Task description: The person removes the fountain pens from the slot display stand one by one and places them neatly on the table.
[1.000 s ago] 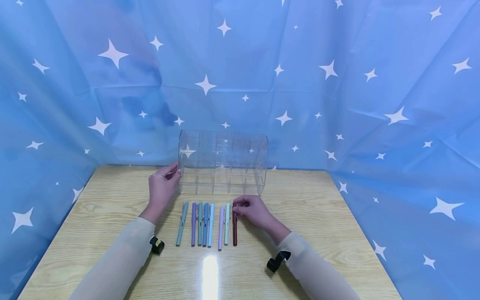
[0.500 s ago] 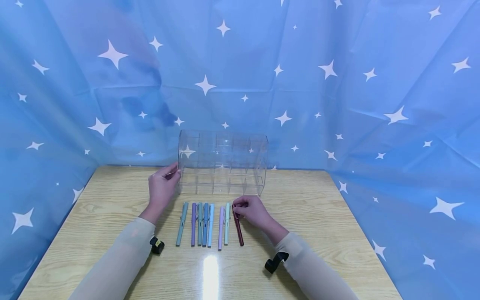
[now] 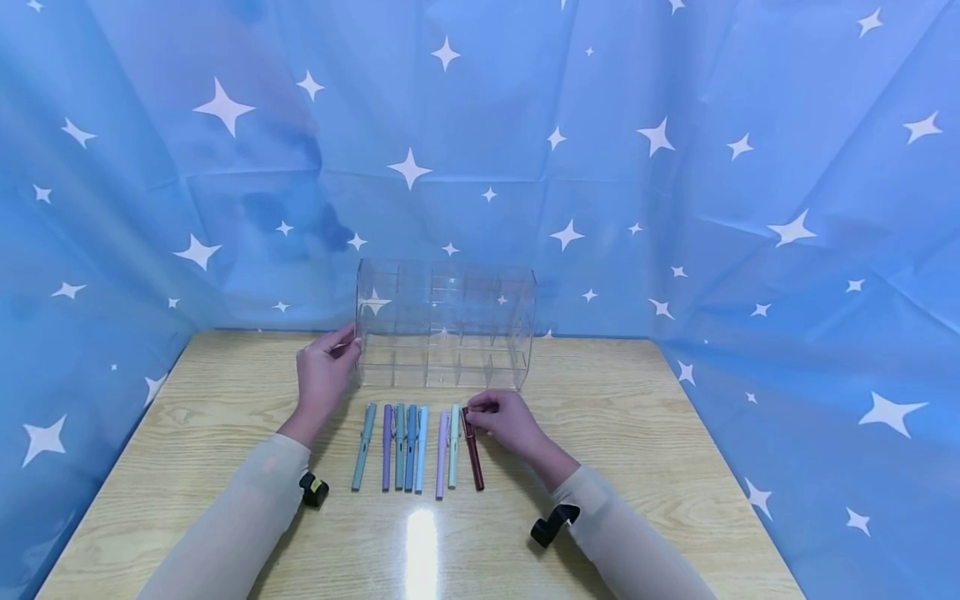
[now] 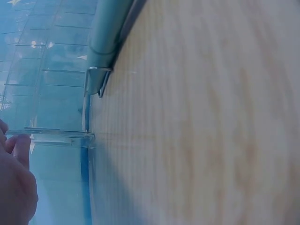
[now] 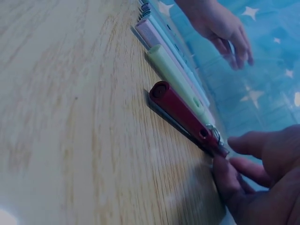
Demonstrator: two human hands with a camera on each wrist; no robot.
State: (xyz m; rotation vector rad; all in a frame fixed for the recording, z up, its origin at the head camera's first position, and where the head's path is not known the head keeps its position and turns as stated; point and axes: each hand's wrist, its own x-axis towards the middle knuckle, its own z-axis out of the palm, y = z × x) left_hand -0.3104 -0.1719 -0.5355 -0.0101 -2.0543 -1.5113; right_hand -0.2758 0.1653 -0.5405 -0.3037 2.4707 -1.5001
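Note:
In the head view, my right hand pinches the upper end of a dark red pen between thumb and fingers. The pen lies slanted on the table, its lower end angled to the right; its clip shows near my fingertips in the right wrist view. A mint green pen lies just left of it. My left hand grips the left side wall of a clear compartmented organizer, thumb and fingers at the wall's edge in the left wrist view.
Left of the mint pen lie a lilac pen, a light blue pen and several more in a row on the wooden table. A teal pen is leftmost. A blue star-patterned curtain hangs behind the organizer.
The dark red pen has turned from upright to slanted: its lower end swung right, then slightly back left. My right hand still pinches its top; my left hand stays put.

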